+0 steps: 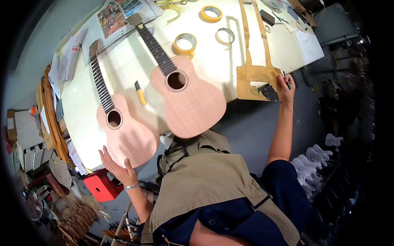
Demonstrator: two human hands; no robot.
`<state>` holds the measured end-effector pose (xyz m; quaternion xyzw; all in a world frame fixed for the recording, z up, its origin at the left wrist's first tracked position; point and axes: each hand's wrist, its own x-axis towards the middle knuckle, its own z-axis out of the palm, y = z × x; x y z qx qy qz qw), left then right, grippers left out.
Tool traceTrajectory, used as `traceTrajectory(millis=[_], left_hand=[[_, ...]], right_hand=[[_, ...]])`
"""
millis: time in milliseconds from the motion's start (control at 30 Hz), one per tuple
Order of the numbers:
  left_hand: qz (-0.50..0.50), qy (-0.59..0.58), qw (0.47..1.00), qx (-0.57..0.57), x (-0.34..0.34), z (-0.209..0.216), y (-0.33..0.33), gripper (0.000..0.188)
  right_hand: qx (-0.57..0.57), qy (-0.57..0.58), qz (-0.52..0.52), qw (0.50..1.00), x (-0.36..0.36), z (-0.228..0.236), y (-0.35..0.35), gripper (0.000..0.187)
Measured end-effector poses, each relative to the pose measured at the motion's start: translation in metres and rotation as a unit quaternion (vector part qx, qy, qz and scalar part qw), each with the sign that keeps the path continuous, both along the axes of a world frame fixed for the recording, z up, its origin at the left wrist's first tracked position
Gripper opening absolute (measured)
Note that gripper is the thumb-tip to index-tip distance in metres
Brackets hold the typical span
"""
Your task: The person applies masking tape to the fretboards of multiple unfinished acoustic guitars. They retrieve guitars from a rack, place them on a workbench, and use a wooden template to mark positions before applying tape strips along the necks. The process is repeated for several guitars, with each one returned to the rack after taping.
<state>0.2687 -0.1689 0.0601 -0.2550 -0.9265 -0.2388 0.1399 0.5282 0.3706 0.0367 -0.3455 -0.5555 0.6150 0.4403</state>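
Two small unpainted wooden ukuleles lie on the table: the left ukulele (130, 137) and the right ukulele (195, 100), both with dark fretboards and no strings that I can make out. My left hand (117, 167) is open, fingers spread, at the lower edge of the left ukulele's body; whether it touches the wood I cannot tell. At the table's right front edge, my right hand (286, 87) is closed around a thin green pen (289, 86). Its fingers rest by the right edge of a brown cardboard-like sheet (243, 84) with two long strips and a patched cutout.
A yellow-handled cutter (141, 95) lies between the ukuleles. Rolls of yellow tape (211, 14) and a thinner tape ring (225, 37) are farther back. Newspapers (113, 18) cover the far left. A red box (101, 187) stands below the table's left corner; white guitar-shaped bodies (314, 160) hang at right.
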Motion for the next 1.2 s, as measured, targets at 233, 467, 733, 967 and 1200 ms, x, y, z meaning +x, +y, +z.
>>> traceTrajectory(millis=[233,467,733,967,1200], left_hand=[[-0.064,-0.005,0.998,-0.019,0.030,0.018,0.116,0.067],[-0.039,-0.051,0.997,-0.032,0.066,0.019,0.148,0.061],[-0.023,-0.107,0.994,0.030,0.072,0.013,0.174,0.043],[-0.015,-0.264,0.937,0.226,0.068,-0.003,0.203,0.009],[-0.054,-0.344,0.820,0.454,0.061,-0.004,0.255,0.016]], right_hand=[[0.340,-0.512,-0.004,0.789,-0.040,-0.058,0.071,0.011],[0.523,-0.541,0.067,0.655,-0.141,-0.075,0.099,0.019],[0.295,-0.487,0.223,0.791,-0.237,-0.048,0.029,0.024],[-0.241,0.109,0.352,0.898,-0.185,0.001,-0.079,0.062],[-0.176,0.056,0.304,0.935,-0.150,0.030,-0.154,0.054]])
